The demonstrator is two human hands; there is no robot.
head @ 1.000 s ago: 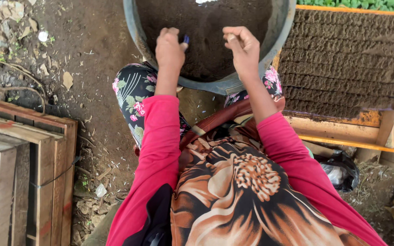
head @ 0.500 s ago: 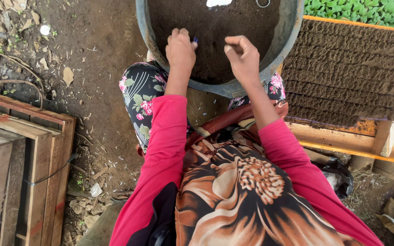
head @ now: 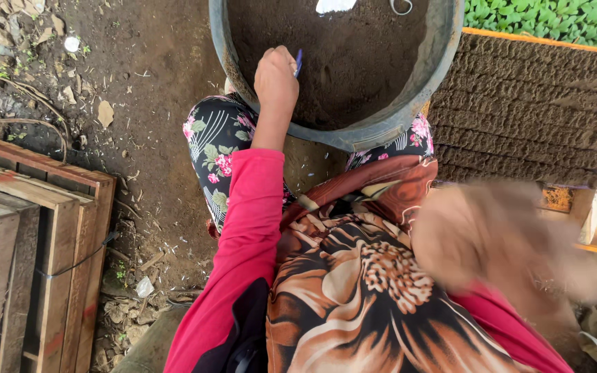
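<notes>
Pinching a small blue tool (head: 298,62), my left hand (head: 275,77) worked the soil-filled basin's (head: 443,62) nine-o'clock edge; my right hand (head: 492,235) blurred, grip untellable; steady strokes seemed best.

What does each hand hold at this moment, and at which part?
The left hand holds a small blue object over the soil basin; only its tip shows, so the grip point is hidden. The right hand is blurred; cannot tell.
</notes>
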